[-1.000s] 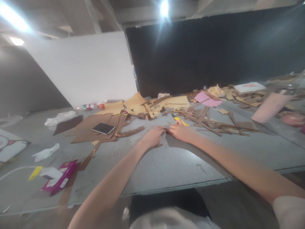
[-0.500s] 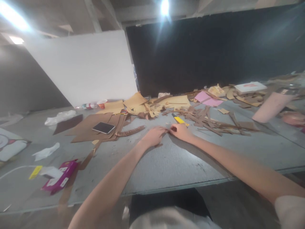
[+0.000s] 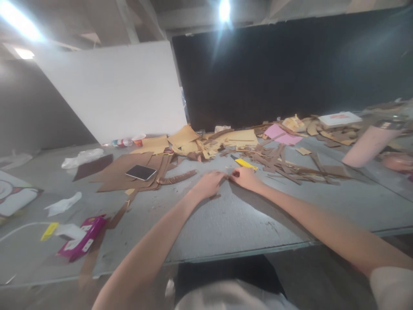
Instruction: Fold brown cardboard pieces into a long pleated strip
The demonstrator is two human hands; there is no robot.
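Observation:
My left hand point(image 3: 209, 183) and my right hand point(image 3: 245, 178) rest on the grey table point(image 3: 232, 219), their fingertips meeting near the middle. The right thumb and forefinger pinch a small dark scrap point(image 3: 236, 174), too small to identify. The left fingers are curled beside it, and I cannot tell whether they hold it. A yellow utility knife point(image 3: 245, 163) lies just beyond the right hand, untouched. Brown cardboard strips point(image 3: 284, 165) are scattered behind and to the right of it.
Flat cardboard sheets carry a phone point(image 3: 140, 172) at the left. A corrugated strip point(image 3: 177, 177) lies near my left hand. A magenta box point(image 3: 81, 238) and white scraps sit front left. A pink tumbler point(image 3: 368, 146) lies at the right. White and black boards stand behind the table.
My right hand has drawn slightly back from the yellow knife, which now shows fully, and its thumb and forefinger have closed into a pinch. The left hand has hardly moved.

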